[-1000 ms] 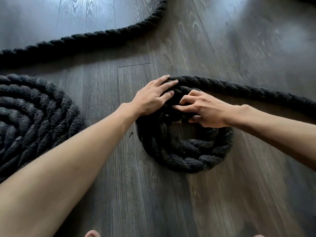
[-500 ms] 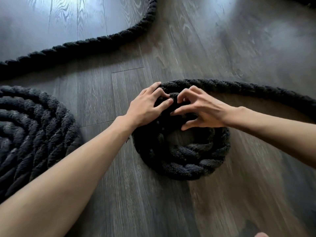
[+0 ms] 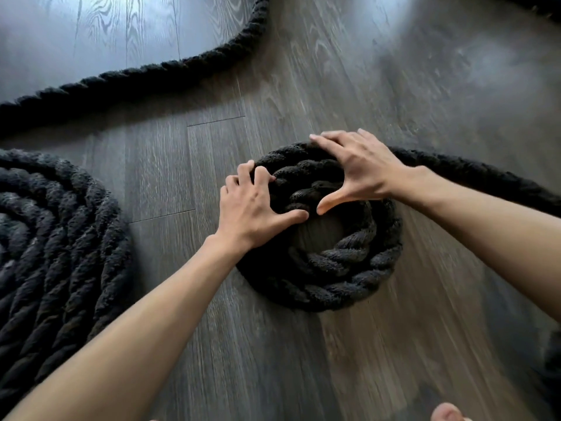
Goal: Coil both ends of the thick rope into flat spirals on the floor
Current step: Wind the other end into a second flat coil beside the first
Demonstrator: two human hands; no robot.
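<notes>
On the small rope coil [image 3: 334, 268], left hand [image 3: 258, 214] fingers clamped on its left turns, right hand [image 3: 361, 171] fingers flat on its far rim, floor [image 3: 303, 366] open around it, larger spiral [image 3: 51, 238] to its left cropped.

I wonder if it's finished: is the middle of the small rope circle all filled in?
No, bare floor shows through the hole in the middle of the small coil.

Left hand [image 3: 258, 205]: fingers curled, thumb extended, gripping the rope [image 3: 349, 268]. Right hand [image 3: 361, 168]: fingers straight, thumb spread. Both bare forearms reach forward.
</notes>
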